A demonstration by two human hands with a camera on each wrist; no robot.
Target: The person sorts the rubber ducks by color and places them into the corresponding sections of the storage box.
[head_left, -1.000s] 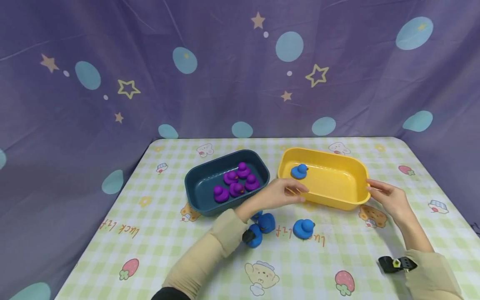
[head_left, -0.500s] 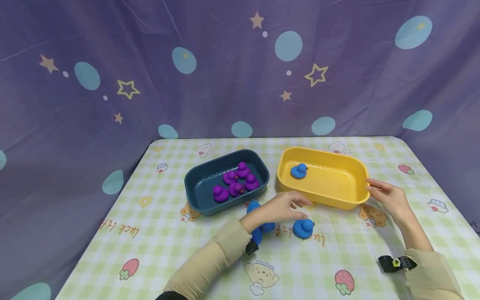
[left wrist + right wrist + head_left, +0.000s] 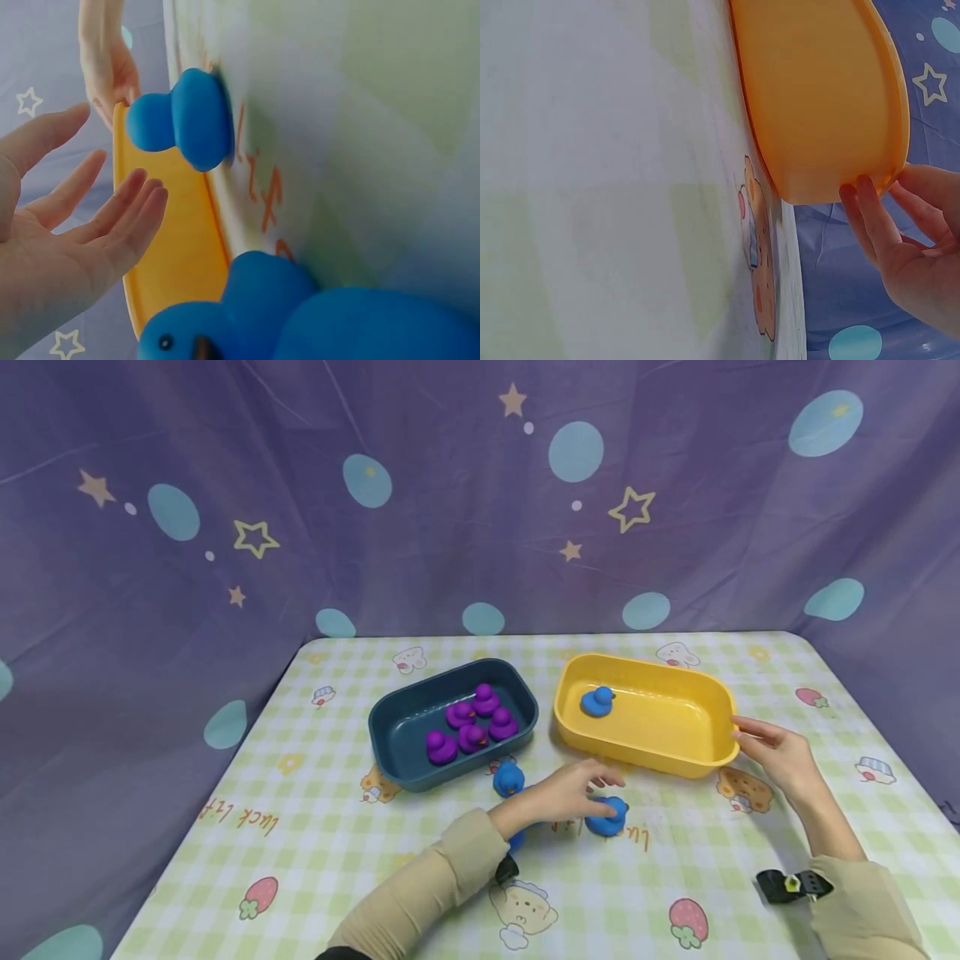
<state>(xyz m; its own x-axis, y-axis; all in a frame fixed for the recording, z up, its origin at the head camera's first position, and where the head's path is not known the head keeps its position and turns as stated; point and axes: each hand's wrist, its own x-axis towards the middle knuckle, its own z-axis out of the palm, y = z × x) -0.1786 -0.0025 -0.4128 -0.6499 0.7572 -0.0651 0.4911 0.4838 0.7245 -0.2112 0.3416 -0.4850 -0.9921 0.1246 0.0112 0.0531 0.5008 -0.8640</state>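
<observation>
My left hand [image 3: 583, 787] hovers with straight, spread fingers just over a blue rubber duck [image 3: 609, 818] on the checked tablecloth. In the left wrist view the left hand [image 3: 90, 225] is open and apart from that duck [image 3: 187, 120]. A second blue duck [image 3: 508, 778] stands left of the hand, and a third [image 3: 516, 840] is mostly hidden under the left wrist. A yellow bin [image 3: 675, 752] holds one blue duck [image 3: 597, 702]. My right hand [image 3: 772, 750] rests straight fingers [image 3: 870, 217] against the bin's [image 3: 817, 97] right end.
A dark blue bin [image 3: 397, 752] left of the yellow one holds several purple ducks [image 3: 472, 723]. The table [image 3: 315, 827] is backed by a purple curtain [image 3: 450, 527]. Black wrist straps [image 3: 791, 887] sit on both sleeves.
My left hand drew back from the yellow bin's near wall and moved down over the blue duck on the table, uncovering another blue duck. The right hand stayed at the bin's end.
</observation>
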